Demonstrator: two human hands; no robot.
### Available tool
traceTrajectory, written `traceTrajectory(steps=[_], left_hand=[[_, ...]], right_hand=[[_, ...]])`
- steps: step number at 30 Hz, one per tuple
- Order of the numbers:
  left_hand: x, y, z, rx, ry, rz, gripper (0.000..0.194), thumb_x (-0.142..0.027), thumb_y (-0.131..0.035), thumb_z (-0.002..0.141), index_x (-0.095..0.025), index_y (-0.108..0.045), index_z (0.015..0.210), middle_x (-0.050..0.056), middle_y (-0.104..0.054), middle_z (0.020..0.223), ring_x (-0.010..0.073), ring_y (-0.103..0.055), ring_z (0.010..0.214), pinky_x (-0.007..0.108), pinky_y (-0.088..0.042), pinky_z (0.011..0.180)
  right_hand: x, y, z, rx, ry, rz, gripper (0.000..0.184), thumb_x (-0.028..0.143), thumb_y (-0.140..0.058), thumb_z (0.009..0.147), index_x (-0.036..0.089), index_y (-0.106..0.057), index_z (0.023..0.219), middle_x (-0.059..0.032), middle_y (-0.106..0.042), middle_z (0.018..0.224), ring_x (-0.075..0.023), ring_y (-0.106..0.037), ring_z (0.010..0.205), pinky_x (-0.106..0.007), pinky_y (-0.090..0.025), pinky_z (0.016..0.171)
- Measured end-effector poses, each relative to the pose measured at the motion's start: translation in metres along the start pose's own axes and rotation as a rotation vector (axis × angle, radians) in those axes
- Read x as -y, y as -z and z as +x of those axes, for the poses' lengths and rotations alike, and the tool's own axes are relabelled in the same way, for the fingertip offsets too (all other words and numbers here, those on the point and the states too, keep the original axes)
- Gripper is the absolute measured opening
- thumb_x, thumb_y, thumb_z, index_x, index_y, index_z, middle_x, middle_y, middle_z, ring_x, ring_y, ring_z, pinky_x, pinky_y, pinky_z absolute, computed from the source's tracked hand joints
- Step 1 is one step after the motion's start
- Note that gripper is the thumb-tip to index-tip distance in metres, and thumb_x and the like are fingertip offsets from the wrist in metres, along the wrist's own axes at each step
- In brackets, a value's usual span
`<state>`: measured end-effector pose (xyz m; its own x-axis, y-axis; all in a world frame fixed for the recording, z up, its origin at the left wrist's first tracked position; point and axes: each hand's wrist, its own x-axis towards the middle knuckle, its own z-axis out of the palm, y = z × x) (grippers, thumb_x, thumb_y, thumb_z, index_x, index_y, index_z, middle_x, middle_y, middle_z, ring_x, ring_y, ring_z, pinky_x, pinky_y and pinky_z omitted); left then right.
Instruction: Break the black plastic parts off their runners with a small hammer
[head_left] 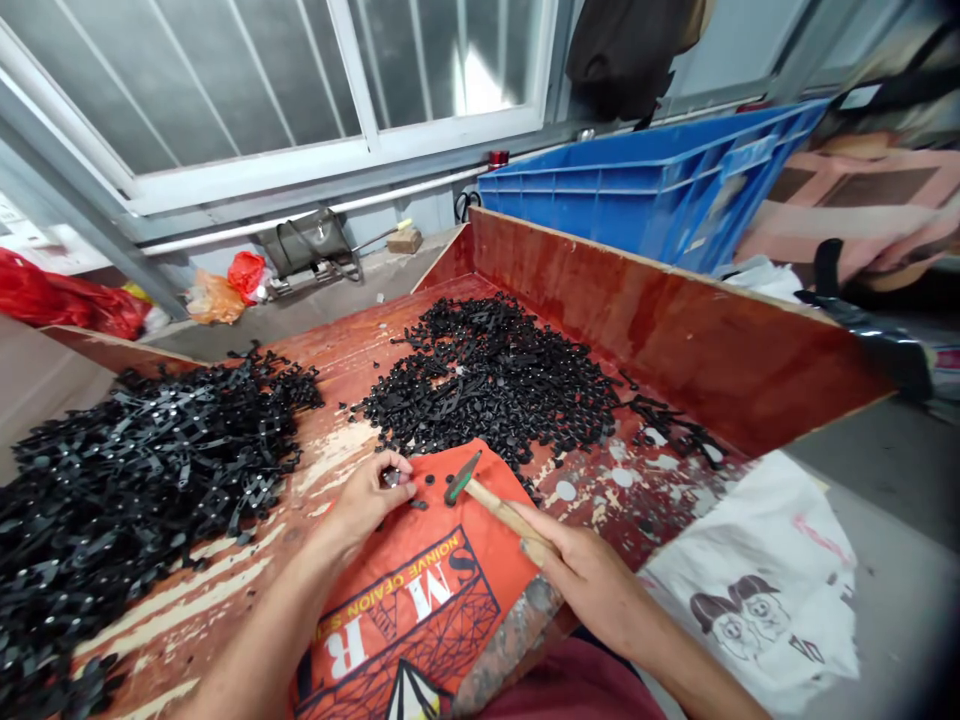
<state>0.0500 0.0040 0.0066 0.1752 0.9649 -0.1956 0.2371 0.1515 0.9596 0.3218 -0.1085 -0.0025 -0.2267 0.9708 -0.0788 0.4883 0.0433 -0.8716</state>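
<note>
My right hand point(574, 560) is wrapped round the wooden handle of a hammer point(504, 514). The hammer's narrow head, partly green, rests over or just above an orange printed cloth point(420, 590). To its left, my left hand point(375, 492) curls with thumb and fingertips close together on a small dark part point(391, 478), whose exact shape I cannot make out. A few small black pieces point(420, 505) lie on the cloth between the left fingertips and the hammer head.
A heap of small black parts point(487, 385) lies beyond the cloth on the worn red board point(337, 345). Linked black pieces point(157, 450) are piled at left. A red wooden wall point(637, 310) borders the right, with a blue crate point(600, 195) behind and a white printed cloth point(795, 540) nearer.
</note>
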Motion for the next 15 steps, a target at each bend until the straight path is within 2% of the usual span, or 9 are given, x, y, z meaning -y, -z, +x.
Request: traceTrajectory(steps=[3, 6, 8, 10, 12, 15], left_hand=[[0.004, 0.011, -0.011, 0.088, -0.128, 0.367, 0.016, -0.026, -0.066, 0.074, -0.019, -0.065, 0.089, 0.002, -0.062, 0.087, 0.0186, -0.058, 0.083, 0.03, -0.047, 0.077], [0.004, 0.021, -0.022, 0.218, -0.252, 0.652, 0.036, -0.016, -0.058, 0.075, -0.023, -0.065, 0.11, 0.005, -0.061, 0.105, 0.022, -0.057, 0.099, 0.034, -0.045, 0.091], [0.002, 0.023, -0.026, 0.293, -0.31, 0.763, 0.04, -0.011, -0.054, 0.075, -0.024, -0.065, 0.111, 0.005, -0.059, 0.106, 0.0219, -0.056, 0.1, 0.034, -0.044, 0.092], [0.001, 0.024, -0.028, 0.314, -0.322, 0.823, 0.03, -0.01, -0.049, 0.078, -0.024, -0.069, 0.095, 0.005, -0.058, 0.097, 0.0206, -0.055, 0.091, 0.032, -0.044, 0.084], [-0.001, 0.024, -0.028, 0.273, -0.308, 0.816, 0.022, -0.013, -0.048, 0.079, -0.023, -0.068, 0.079, 0.003, -0.056, 0.087, 0.0191, -0.053, 0.082, 0.03, -0.042, 0.076], [-0.006, 0.031, -0.025, 0.121, -0.17, 0.555, 0.012, -0.019, -0.053, 0.077, -0.021, -0.064, 0.077, 0.001, -0.052, 0.075, 0.0148, -0.048, 0.066, 0.025, -0.038, 0.061]], right_hand=[[-0.003, 0.0, 0.001, 0.01, -0.012, 0.01, 0.046, 0.03, -0.043, 0.098, 0.03, -0.051, 0.143, -0.0027, -0.067, 0.13, -0.0251, -0.062, 0.118, -0.04, -0.048, 0.101], [0.0, 0.001, 0.002, 0.033, -0.002, 0.002, 0.046, 0.03, -0.043, 0.098, 0.031, -0.051, 0.143, -0.0023, -0.063, 0.135, -0.0255, -0.061, 0.121, -0.04, -0.047, 0.101], [0.004, 0.002, 0.003, 0.051, 0.011, -0.019, 0.046, 0.03, -0.041, 0.099, 0.035, -0.049, 0.144, 0.0003, -0.062, 0.136, -0.0248, -0.062, 0.119, -0.04, -0.048, 0.099], [0.008, 0.003, 0.003, 0.065, 0.029, -0.031, 0.047, 0.029, -0.04, 0.099, 0.039, -0.047, 0.144, 0.0026, -0.061, 0.137, -0.024, -0.063, 0.118, -0.038, -0.049, 0.097], [0.01, 0.003, 0.002, 0.063, 0.045, -0.03, 0.048, 0.027, -0.04, 0.099, 0.041, -0.046, 0.144, 0.0036, -0.062, 0.136, -0.0231, -0.063, 0.118, -0.036, -0.05, 0.095], [0.013, 0.004, 0.002, 0.051, 0.063, -0.018, 0.051, 0.023, -0.04, 0.098, 0.042, -0.045, 0.145, 0.0051, -0.061, 0.136, -0.0215, -0.062, 0.119, -0.033, -0.05, 0.094]])
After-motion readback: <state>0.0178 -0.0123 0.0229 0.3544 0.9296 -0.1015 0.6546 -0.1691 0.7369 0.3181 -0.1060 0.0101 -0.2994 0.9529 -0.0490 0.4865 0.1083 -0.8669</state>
